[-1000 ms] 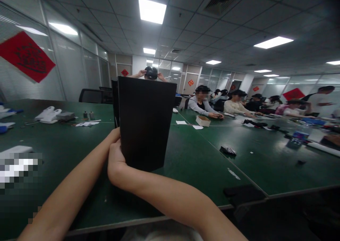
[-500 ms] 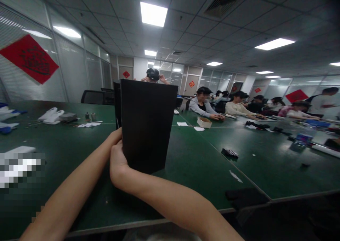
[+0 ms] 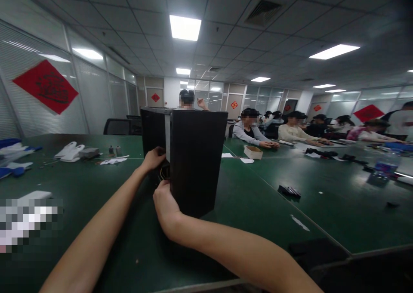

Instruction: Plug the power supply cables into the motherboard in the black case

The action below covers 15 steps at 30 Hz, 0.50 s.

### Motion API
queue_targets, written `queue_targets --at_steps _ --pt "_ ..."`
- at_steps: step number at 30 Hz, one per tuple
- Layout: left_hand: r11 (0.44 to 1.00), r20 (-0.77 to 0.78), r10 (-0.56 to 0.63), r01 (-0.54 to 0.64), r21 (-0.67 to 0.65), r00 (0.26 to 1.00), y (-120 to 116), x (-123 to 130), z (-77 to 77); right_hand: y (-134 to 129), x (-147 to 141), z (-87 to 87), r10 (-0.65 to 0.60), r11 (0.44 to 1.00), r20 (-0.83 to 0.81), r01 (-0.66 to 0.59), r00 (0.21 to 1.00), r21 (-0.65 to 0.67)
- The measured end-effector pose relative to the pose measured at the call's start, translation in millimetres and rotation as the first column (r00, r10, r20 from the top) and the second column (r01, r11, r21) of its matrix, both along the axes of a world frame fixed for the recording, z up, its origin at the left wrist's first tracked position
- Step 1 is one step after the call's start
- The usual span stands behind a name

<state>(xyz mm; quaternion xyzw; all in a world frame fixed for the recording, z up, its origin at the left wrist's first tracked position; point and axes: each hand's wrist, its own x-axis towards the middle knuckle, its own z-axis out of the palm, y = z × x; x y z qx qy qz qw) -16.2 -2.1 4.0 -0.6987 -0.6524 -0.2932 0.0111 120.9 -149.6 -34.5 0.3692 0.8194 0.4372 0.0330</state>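
A tall black box-like case (image 3: 196, 159) stands upright on the green table (image 3: 258, 215) in front of me. Its left side shows a pale inner strip and a gap with thin wires (image 3: 164, 171) low down. My left hand (image 3: 155, 157) reaches to the upper part of this gap, its fingertips at the pale strip. Below it, my right hand (image 3: 166, 198) lies against the near left edge of the case, fingers bent inward. The fingertips of both hands are partly hidden, and what they pinch cannot be made out.
White shapes (image 3: 70, 152), a grey box (image 3: 89, 153) and papers lie at the left back. Rightward are a small open box (image 3: 253, 152), a dark small item (image 3: 289, 192) and a bottle (image 3: 386, 166). Several people sit beyond; one is behind the case.
The case appears turned, so more of its left side and the wires show. My hands have moved right and apart, the left now above the right. The view has tilted slightly up.
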Motion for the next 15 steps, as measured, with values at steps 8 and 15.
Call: queue_targets --at_steps 8,15 --pt "0.989 -0.094 0.045 -0.058 -0.137 0.995 18.1 17.6 -1.6 13.2 72.1 4.1 0.016 0.994 -0.209 -0.038 0.978 -0.098" --pt "0.965 -0.221 0.032 -0.088 -0.248 0.975 27.8 25.4 1.4 33.8 129.8 6.6 0.047 0.988 -0.191 -0.074 0.98 -0.134"
